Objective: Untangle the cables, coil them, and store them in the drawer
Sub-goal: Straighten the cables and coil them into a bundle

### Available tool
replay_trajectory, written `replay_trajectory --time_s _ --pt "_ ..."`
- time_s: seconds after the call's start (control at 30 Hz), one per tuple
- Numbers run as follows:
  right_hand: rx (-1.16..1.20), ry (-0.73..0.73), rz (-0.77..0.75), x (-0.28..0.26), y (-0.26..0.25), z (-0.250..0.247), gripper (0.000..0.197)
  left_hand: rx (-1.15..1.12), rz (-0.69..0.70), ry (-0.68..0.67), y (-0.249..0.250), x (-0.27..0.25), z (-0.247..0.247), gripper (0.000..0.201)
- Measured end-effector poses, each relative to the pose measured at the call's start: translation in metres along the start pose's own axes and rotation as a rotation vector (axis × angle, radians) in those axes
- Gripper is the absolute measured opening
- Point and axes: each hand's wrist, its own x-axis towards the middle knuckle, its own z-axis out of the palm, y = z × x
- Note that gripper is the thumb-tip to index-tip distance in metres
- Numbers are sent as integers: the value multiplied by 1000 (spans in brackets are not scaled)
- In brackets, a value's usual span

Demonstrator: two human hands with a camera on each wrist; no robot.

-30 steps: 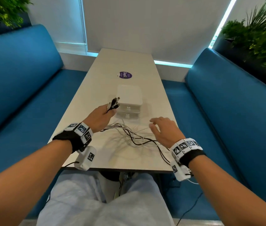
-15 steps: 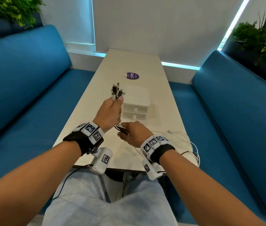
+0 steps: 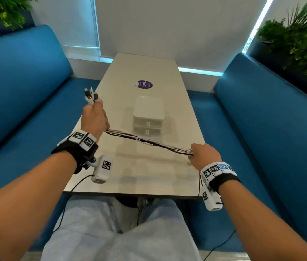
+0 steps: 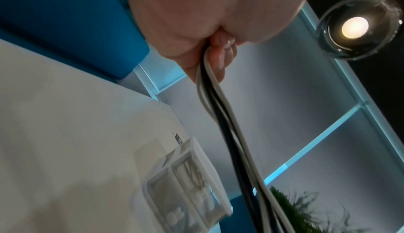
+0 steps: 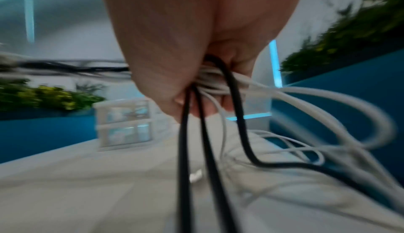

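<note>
A bundle of black and white cables (image 3: 148, 141) stretches taut above the table between my two hands. My left hand (image 3: 94, 117) grips one end, raised at the table's left edge, with several plugs (image 3: 90, 95) sticking up out of the fist. My right hand (image 3: 203, 155) grips the bundle near the table's right edge. In the left wrist view the cables (image 4: 220, 115) run down out of my closed fingers. In the right wrist view loose black and white cable loops (image 5: 306, 133) trail from my fist over the table's edge. The white two-drawer box (image 3: 148, 117) stands mid-table, both drawers shut.
The long beige table (image 3: 148, 176) has a purple sticker (image 3: 145, 84) beyond the drawer box. Blue benches (image 3: 17, 102) flank both sides, and plants (image 3: 299, 44) stand behind them. My knees are under the near table edge.
My hands were close together half a second ago; now they have pulled apart, left hand up and left, right hand out to the right, drawing the cable bundle taut off the table.
</note>
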Motion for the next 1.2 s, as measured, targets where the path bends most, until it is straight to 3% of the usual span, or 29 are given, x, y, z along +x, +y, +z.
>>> replay_trajectory --time_s 0.13,0.33,0.5,0.6,0.7,0.87,0.93,1.03,1.1,1.2 --pt "-28 8 84 -1 29 12 23 20 38 92 5 17 -14 36" --pt "-211 52 116 -4 52 20 21 402 62 113 -25 25 -36 41" --pt "-246 104 134 -7 65 16 24 692 180 103 -41 20 -54 42" --pt "-321 81 156 -10 70 15 27 923 266 -13 -40 21 -64 40" --pt "-207 31 160 -9 77 19 29 1162 381 -262 -38 9 -61 35" --pt "-90 -56 160 -10 89 19 39 1584 470 -650 -47 -9 -55 81" --pt "-105 -76 149 -11 91 20 45 1747 476 -724 -54 -8 -53 63" --pt "-111 -143 163 -12 89 25 54 1839 448 -679 -54 -9 -47 24" --pt "-87 -167 178 -14 89 27 52 1811 434 -605 -54 -6 -45 20" --pt "-72 -155 156 -16 90 29 35 1571 343 -449 -51 3 -41 21"
